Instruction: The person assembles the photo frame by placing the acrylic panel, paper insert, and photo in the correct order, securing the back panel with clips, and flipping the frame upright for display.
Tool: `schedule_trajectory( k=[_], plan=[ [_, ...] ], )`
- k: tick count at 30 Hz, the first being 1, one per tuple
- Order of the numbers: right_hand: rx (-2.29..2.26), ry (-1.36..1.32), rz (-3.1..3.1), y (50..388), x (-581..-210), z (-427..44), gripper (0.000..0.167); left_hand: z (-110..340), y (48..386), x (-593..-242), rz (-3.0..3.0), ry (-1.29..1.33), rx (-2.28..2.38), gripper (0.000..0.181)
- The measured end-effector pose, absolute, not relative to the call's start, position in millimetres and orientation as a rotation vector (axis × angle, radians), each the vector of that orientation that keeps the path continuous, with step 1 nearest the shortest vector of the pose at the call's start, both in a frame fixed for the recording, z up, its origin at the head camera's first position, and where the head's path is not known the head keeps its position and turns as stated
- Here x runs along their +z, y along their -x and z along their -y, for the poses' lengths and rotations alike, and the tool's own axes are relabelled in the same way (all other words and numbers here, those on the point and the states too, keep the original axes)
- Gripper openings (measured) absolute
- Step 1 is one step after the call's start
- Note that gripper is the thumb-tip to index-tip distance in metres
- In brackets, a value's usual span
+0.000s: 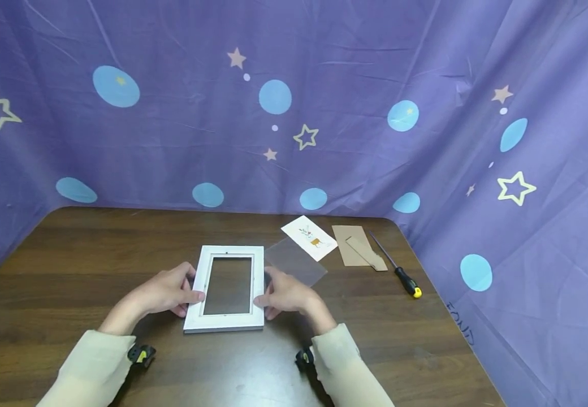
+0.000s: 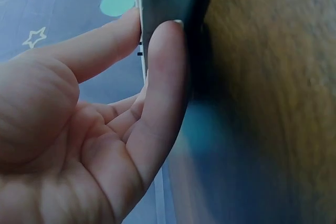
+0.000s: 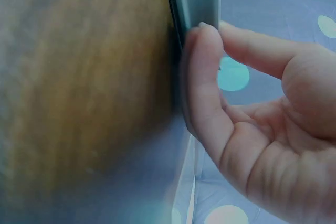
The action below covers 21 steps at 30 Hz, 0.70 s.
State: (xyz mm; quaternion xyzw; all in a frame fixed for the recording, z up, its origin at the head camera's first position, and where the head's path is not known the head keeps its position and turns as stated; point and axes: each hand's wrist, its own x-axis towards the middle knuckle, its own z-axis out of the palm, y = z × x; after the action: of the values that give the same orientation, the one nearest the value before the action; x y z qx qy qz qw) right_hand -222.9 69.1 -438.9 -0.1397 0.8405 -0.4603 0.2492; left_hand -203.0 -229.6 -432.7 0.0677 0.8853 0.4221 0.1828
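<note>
A white, rectangular, open-centred picture frame [image 1: 224, 323] is gripped at its opposite long sides by the left hand [image 1: 169, 290] and right hand [image 1: 289, 293], over the brown wood-grain surface [image 1: 95, 249]. It is judged light, stiff and smooth, best held by those flat borders. Nearby, a thin transparent sheet [image 1: 299, 263], probably slippery, is laid flat.

Reads "FOND", or possibly "EOND", in small dark capitals [image 1: 460, 324] on the purple cloth [image 1: 345, 85], low on the right side, just beside the right edge of the wooden table [image 1: 370, 322]. Slants downward from upper left to lower right. Too small to settle the first letter.
</note>
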Motion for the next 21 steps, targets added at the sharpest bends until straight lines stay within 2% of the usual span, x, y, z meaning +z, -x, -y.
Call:
schedule_trajectory(
  k=[8, 21],
  plan=[
    [-1.246, 0.405, -2.197, 225.0, -437.4, -77.9, 0.095, 222.7, 198.6, -433.4, -2.503, -0.257, 1.209, 0.048],
    [-1.280, 0.376, -2.106, 230.4, -435.0, -92.6, 0.099, 211.4, 195.9, -439.6, -2.519, -0.297, 1.227, 0.048]
  ],
)
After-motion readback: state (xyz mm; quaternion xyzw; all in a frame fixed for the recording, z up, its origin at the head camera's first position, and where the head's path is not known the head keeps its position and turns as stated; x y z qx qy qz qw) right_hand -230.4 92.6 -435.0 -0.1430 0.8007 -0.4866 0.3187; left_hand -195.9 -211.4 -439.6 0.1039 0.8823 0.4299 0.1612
